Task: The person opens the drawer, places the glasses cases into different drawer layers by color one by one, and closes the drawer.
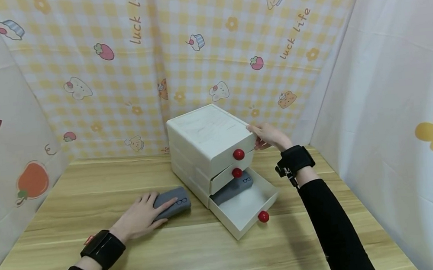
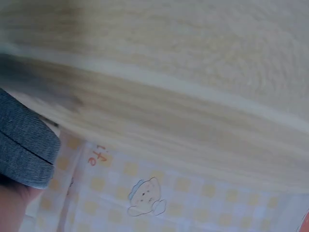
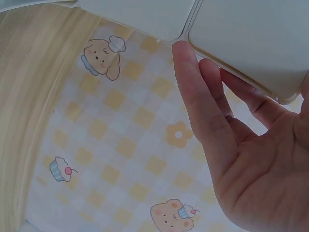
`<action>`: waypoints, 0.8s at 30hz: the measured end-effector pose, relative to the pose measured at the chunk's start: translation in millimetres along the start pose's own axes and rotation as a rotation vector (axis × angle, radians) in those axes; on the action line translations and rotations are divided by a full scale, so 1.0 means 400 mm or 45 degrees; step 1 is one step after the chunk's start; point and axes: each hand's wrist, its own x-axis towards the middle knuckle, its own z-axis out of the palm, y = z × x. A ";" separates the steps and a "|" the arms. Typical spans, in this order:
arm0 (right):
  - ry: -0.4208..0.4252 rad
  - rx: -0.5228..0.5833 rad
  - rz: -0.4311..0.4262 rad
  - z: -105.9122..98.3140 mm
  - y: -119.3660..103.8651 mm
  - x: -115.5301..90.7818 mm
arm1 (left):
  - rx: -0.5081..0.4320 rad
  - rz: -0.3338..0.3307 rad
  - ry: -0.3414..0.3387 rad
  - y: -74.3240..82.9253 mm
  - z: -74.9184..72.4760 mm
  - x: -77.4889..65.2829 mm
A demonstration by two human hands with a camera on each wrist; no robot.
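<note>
A small white drawer cabinet point(image 1: 191, 155) with a marbled top stands on the table. Its bottom drawer point(image 1: 244, 223) is pulled far out, and a grey glasses case point(image 1: 233, 189) lies inside, partly hidden by the middle drawer point(image 1: 221, 181), which is slightly out. Left of the cabinet, my left hand point(image 1: 140, 216) grips a second grey glasses case point(image 1: 181, 199) from above, the thumb along its near side. My right hand point(image 1: 269, 135) rests against the cabinet's upper right side. In the right wrist view its fingers point(image 3: 203, 101) are fairly straight, with fingertips touching the side.
Red round knobs mark the drawers: a top knob point(image 1: 238, 154), a middle knob point(image 1: 237, 173) and a bottom knob point(image 1: 263, 216). The wooden table point(image 1: 154, 262) meets a yellow checked curtain point(image 1: 131, 104) behind and a white curtain point(image 1: 392, 92) at the right.
</note>
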 end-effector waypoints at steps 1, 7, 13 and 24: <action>-0.001 -0.001 -0.001 0.000 0.001 0.001 | 0.001 0.022 0.015 0.004 -0.005 0.001; 0.005 -0.014 -0.014 0.001 0.004 0.004 | 0.042 0.183 0.125 0.030 -0.035 0.012; -0.001 -0.001 -0.016 0.001 0.006 0.005 | 0.061 0.349 0.258 0.077 -0.062 0.048; -0.003 -0.011 -0.006 0.000 0.009 0.007 | 0.018 0.416 0.290 0.193 -0.082 0.134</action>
